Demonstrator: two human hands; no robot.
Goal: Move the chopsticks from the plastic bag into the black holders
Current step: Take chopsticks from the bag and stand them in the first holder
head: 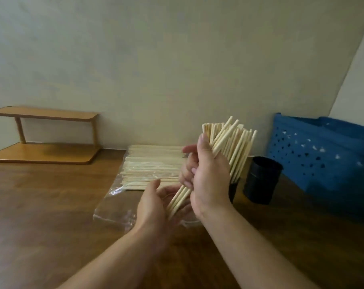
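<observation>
I see my right hand [210,174] gripping a tilted bundle of pale wooden chopsticks [231,147], left hand [156,197] cupped loose under its tips, above the clear plastic bag [118,205]; next, probably squaring them over the right-hand black cylindrical holder [262,180].

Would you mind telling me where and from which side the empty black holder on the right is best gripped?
Probably round its mid wall, coming from the near right. The black holder stands upright, a plain cylinder with an open top. The blue basket crowds its far right side, and the chopstick bundle held in the right hand is on its left.
</observation>
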